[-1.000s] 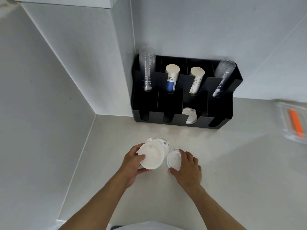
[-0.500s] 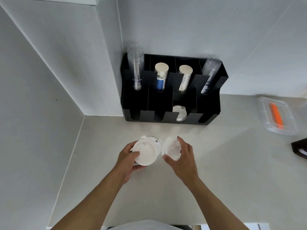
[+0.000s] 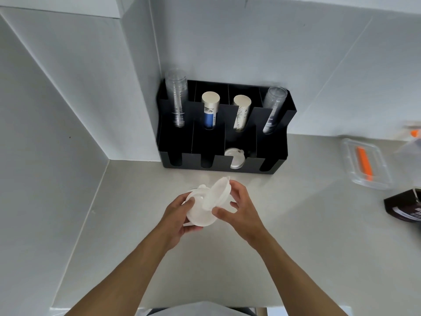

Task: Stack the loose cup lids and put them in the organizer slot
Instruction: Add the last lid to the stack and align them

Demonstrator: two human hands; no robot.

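Note:
My left hand (image 3: pixel 176 216) grips a stack of white cup lids (image 3: pixel 199 213) above the counter. In my right hand (image 3: pixel 239 207) a single white lid (image 3: pixel 219 191) is tilted on edge, leaning against the top of that stack. A black organizer (image 3: pixel 273 151) stands against the wall just beyond my hands. Its third front slot from the left holds white lids (image 3: pixel 234 157). The other front slots look dark inside.
The organizer's back row holds clear cup stacks (image 3: pixel 176 96) and paper cup stacks (image 3: pixel 210 110). A clear box (image 3: pixel 364 164) with an orange item lies at the right, with a dark package (image 3: pixel 405 205) nearer. A white wall corner juts out on the left.
My right hand lifted the single lid off the counter and brought it leftward, tilted, onto the stack in my left hand. The view shifted slightly.

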